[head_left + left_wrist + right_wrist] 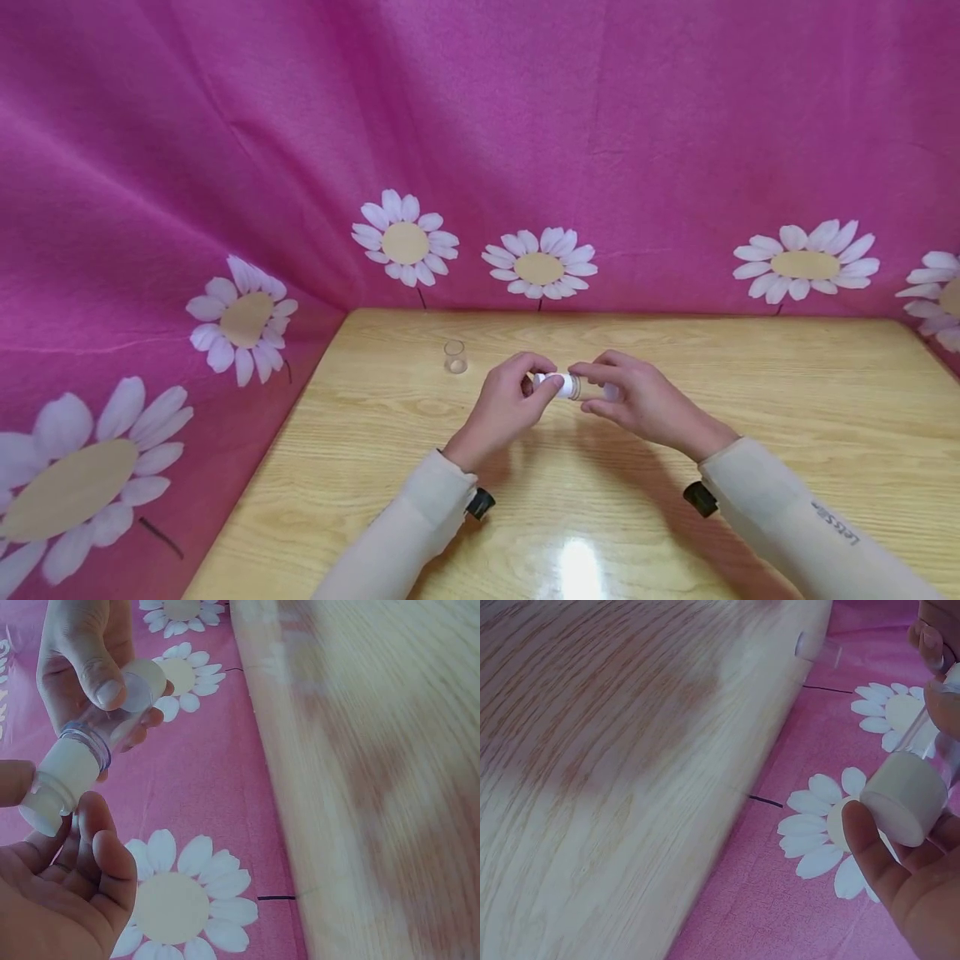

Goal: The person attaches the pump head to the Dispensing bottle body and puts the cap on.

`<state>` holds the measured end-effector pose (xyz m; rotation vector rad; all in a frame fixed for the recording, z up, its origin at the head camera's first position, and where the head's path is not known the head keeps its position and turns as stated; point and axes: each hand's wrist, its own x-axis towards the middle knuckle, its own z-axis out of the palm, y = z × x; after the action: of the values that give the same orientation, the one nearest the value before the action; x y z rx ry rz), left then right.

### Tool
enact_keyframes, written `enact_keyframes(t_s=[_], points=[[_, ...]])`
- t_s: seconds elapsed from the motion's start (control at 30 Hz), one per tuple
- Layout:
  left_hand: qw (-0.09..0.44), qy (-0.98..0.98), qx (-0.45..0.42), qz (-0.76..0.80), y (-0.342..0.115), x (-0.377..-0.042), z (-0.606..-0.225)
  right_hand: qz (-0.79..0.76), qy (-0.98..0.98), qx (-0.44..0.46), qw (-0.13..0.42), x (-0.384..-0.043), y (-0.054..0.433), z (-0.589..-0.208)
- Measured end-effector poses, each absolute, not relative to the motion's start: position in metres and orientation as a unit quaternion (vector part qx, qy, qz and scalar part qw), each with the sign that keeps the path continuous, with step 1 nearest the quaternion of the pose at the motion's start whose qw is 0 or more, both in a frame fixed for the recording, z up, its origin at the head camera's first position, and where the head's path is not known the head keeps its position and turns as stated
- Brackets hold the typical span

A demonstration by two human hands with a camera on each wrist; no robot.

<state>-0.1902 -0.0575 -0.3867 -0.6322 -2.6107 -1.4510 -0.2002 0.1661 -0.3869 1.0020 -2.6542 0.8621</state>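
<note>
Both hands hold one small clear bottle (112, 726) with a white pump top (69, 766) and a white base (906, 799), tilted in the left wrist view. My left hand (510, 400) pinches the white top between thumb and fingers. From the other side, my right hand (641, 396) grips the see-through body near the base, its thumb and fingers around it. The bottle lies roughly sideways between the hands in the head view. A clear cap (455, 358) stands on the table to the left of the left hand.
The wooden table (360, 467) lies below the hands. Pink cloth (645, 150) with white flowers hangs behind the table and along its left side. A bright light reflection shows on the table's front part. Black straps sit at both sleeve cuffs.
</note>
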Motion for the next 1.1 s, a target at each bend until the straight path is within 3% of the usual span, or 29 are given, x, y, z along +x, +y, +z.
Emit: enact_keyframes(t_s=[0.73,0.93,1.1], points=[[0.073,-0.847,-0.275,-0.449,-0.0532,-0.1895,-0.3925,0.287,-0.898,0.319,0.095,-0.1969,0.1682,-0.3908],[0.039,-0.853,-0.249,-0.457,-0.0528,-0.1898,-0.3931,0.290,-0.898,0.315,0.101,-0.1975,0.1690,-0.3922],[0.008,-0.872,-0.178,-0.456,-0.0504,-0.1893,-0.3915,0.294,-0.900,0.306,0.096,-0.1976,0.1707,-0.3928]])
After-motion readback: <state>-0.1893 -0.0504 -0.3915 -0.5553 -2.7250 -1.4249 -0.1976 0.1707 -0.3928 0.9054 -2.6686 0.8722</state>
